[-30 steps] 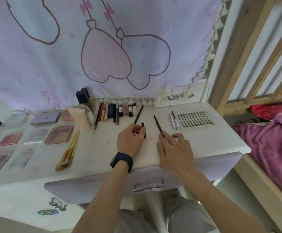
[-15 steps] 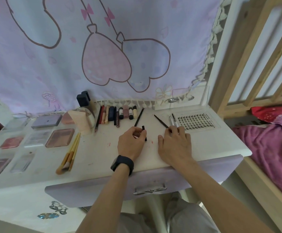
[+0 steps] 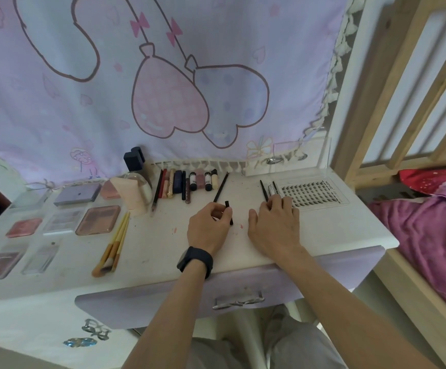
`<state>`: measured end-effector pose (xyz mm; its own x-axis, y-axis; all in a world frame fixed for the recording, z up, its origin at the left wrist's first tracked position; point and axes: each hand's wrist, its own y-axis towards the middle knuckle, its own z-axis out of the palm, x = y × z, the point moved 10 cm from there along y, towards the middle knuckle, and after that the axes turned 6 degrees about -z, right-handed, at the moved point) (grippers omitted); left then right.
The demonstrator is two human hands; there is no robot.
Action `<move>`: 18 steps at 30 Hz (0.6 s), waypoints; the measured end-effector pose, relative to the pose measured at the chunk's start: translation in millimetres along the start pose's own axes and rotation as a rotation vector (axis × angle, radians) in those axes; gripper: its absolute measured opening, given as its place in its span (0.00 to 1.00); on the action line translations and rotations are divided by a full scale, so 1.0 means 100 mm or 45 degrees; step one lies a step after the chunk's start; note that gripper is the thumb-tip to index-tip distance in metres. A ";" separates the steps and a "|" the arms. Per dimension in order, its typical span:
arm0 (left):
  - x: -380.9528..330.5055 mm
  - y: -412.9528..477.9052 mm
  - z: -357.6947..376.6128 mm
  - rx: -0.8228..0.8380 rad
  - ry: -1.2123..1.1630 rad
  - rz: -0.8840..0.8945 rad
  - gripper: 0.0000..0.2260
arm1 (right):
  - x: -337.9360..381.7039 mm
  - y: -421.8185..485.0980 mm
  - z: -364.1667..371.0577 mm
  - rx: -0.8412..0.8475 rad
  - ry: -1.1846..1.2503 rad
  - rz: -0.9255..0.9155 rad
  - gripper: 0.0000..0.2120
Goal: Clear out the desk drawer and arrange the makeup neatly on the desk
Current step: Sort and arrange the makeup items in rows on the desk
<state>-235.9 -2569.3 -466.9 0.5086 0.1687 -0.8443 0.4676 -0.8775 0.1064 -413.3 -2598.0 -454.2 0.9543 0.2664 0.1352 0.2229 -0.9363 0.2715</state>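
My left hand (image 3: 207,227) grips a short black makeup stick (image 3: 228,212) on the white desk (image 3: 163,251). To its right, my right hand (image 3: 275,225) lies flat, and its fingertips touch a thin black pencil (image 3: 263,189) beside silver pens (image 3: 270,188) and a clear tray of false lashes (image 3: 313,193). A long black pencil (image 3: 221,190) lies slanted just beyond my left hand. Several lipsticks and liners (image 3: 190,182) are lined up at the back. Palettes (image 3: 98,219) sit in rows at the left, with yellow-handled brushes (image 3: 115,243) beside them. The lilac drawer (image 3: 150,307) below looks closed.
A black-capped bottle (image 3: 134,162) and a pink sponge (image 3: 130,194) stand at the back left. A lilac printed cloth (image 3: 163,75) hangs behind the desk. A wooden bed frame (image 3: 370,115) and a pink blanket (image 3: 429,241) border the desk's right side.
My right hand slid the thin black pencil to the right and back, until it lay beside the silver pens. My left hand kept the short black stick in the same place.
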 end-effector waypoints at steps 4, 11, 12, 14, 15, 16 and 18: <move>0.04 0.03 0.03 0.027 0.004 -0.053 0.04 | -0.20 -0.19 -0.22 -0.247 0.155 -0.041 0.14; -0.10 0.29 0.42 0.265 0.185 -0.179 0.10 | -1.00 -0.40 -0.24 -0.413 0.139 0.041 0.13; -0.16 0.32 0.50 0.285 0.191 -0.180 0.09 | -1.07 -0.42 -0.20 -0.393 0.152 0.064 0.14; -0.26 0.38 0.63 0.298 0.219 -0.187 0.06 | -1.10 -0.44 -0.17 -0.369 0.178 0.081 0.17; -0.30 0.40 0.68 0.295 0.232 -0.193 0.06 | -1.08 -0.44 -0.17 -0.358 0.180 0.073 0.19; -0.32 0.43 0.72 0.291 0.239 -0.197 0.06 | -1.06 -0.44 -0.16 -0.349 0.184 0.064 0.19; -0.34 0.47 0.80 0.294 0.241 -0.203 0.07 | -1.08 -0.43 -0.16 -0.345 0.208 0.071 0.20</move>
<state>-289.2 -2651.8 -475.8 0.5778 0.3735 -0.7257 0.3873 -0.9082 -0.1590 -529.2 -2582.3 -465.4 0.9142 0.2700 0.3021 0.0891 -0.8613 0.5002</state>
